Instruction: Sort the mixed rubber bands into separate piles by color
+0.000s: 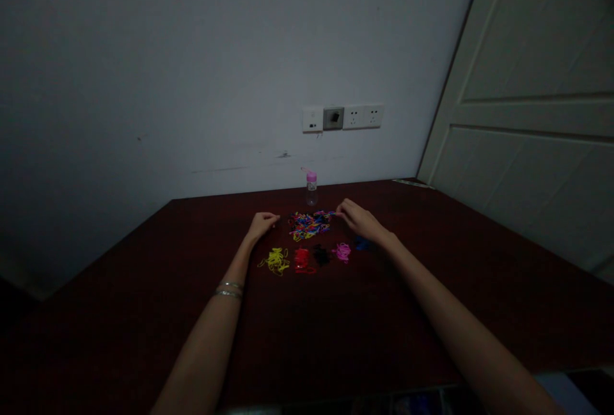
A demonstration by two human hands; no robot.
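Reaching with the right hand (357,217) to the right side of a heap of thin multicoloured loop bands (308,226); cannot tell if gripping one. Curling the left hand (261,224) near its left side, grip unclear. With the heap toward the dark-red tabletop's (330,325) far edge, well in from both sides, between a clear pink-lidded bottle (311,192) and yellow, red, black, pink and blue clusters (302,259).

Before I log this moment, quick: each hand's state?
Left hand: fingers curled; whether holding anything cannot be told.
Right hand: fingers at the right edge of the multicoloured pile; grip cannot be told.
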